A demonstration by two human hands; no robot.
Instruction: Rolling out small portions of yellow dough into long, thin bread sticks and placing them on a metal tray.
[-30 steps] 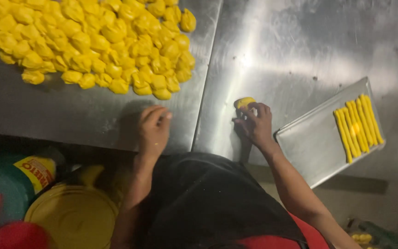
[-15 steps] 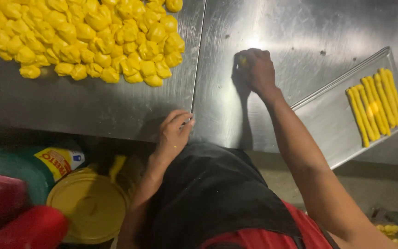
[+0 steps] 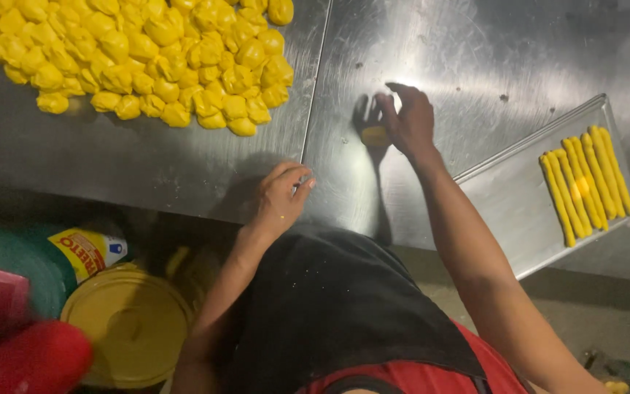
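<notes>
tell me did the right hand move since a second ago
Yes. The right hand, pressing a yellow dough piece, has gone forward across the steel table, away from its near edge and from the tray corner.

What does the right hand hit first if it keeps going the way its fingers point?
Past the yellow dough piece under the right hand, the fingers point up-left across bare steel table. The way looks free to the picture's edge; the dough pile probably lies left of that line.
</notes>
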